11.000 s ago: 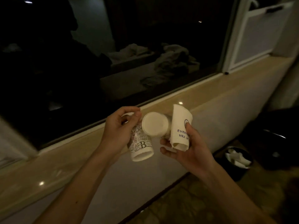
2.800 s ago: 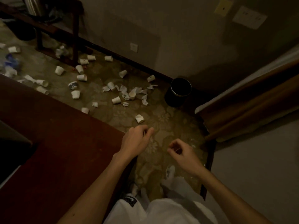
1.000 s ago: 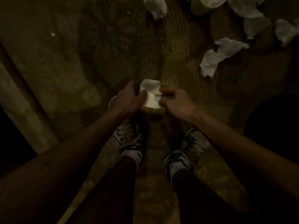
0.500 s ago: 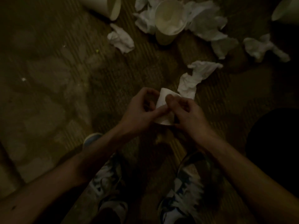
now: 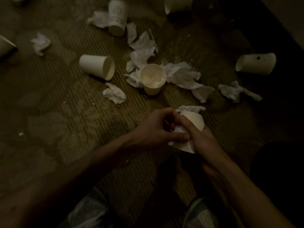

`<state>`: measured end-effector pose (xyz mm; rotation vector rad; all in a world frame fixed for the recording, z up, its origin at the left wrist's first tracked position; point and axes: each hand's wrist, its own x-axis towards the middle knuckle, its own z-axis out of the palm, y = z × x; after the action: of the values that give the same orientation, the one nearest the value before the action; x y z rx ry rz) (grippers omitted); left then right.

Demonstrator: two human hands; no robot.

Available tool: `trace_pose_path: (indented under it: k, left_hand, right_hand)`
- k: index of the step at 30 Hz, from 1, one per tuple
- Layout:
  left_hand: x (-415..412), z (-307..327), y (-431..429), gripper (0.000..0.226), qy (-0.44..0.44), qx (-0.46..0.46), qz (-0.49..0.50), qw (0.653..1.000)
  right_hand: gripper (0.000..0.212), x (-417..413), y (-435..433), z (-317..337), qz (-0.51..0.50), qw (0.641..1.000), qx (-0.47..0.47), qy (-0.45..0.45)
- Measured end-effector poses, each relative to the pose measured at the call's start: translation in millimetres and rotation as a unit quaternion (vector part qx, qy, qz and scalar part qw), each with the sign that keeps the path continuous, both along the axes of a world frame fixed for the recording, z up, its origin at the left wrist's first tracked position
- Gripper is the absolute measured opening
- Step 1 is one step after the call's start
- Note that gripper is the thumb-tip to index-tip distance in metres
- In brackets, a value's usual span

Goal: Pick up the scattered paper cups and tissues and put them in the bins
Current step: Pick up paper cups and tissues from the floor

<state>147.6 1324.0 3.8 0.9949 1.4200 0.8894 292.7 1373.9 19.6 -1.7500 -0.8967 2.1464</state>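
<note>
Head view: an upright cup [image 5: 153, 79] on the carpet [image 5: 82, 122] holds crumpled tissue; a second cup [image 5: 97, 66] lies on its side, interior not visible. Both hands, left hand [image 5: 158, 129] and right hand [image 5: 199, 139], are closed on a squashed cup [image 5: 194, 122] above the floor. Versus 0.5 s ago, more floor litter is in view. Loose tissues [image 5: 184, 76] surround the upright cup.

A dim indoor room, its kind not clear from this view. The floor is a ribbed, patterned carpet [image 5: 85, 122] strewn with white paper cups [image 5: 97, 67] and crumpled tissues [image 5: 115, 94]. A pale wall base [image 5: 289, 15] crosses the top right corner; a dark round shape [image 5: 279, 165], possibly a bin, sits at right.
</note>
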Motion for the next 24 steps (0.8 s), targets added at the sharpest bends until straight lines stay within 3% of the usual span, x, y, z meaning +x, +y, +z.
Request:
trace_pose_path:
  k: [6, 9, 12, 15, 17, 20, 24]
  left_hand:
    - [-13.5, 2.6, 9.6, 0.031, 0.039, -0.001, 0.011, 0.999]
    - [-19.1, 5.4, 9.0, 0.020, 0.053, 0.012, 0.017, 0.998]
    - [-33.0, 9.9, 13.5, 0.005, 0.162, 0.046, 0.131, 0.977]
    - [-57.0, 17.4, 32.2, 0.012, 0.324, 0.095, 0.182, 0.923]
    - [-70.6, 22.8, 52.2, 0.021, 0.411, 0.101, 0.114, 0.899]
    - [-80.1, 25.5, 81.9, 0.031, 0.474, 0.024, -0.071, 0.877]
    - [-81.5, 23.1, 103.1, 0.030, 0.384, -0.103, -0.155, 0.904]
  right_hand:
    - [0.063, -14.1, 14.2, -3.3, 0.020, 0.998, 0.045, 0.033]
    - [0.071, -13.0, 19.3, -2.6, 0.029, 0.997, 0.072, 0.004]
    - [0.079, -5.8, 22.3, -4.4, 0.010, 0.997, 0.071, -0.015]
    - [0.086, -0.5, 20.0, -9.6, 0.019, 0.998, 0.058, -0.019]
    - [0.081, -0.8, 18.5, -13.2, 0.037, 0.998, 0.051, -0.012]
    - [0.075, -3.2, 21.1, -13.4, 0.044, 0.998, 0.049, 0.011]
    - [0.074, -4.0, 26.8, -13.7, 0.046, 0.997, 0.060, 0.024]
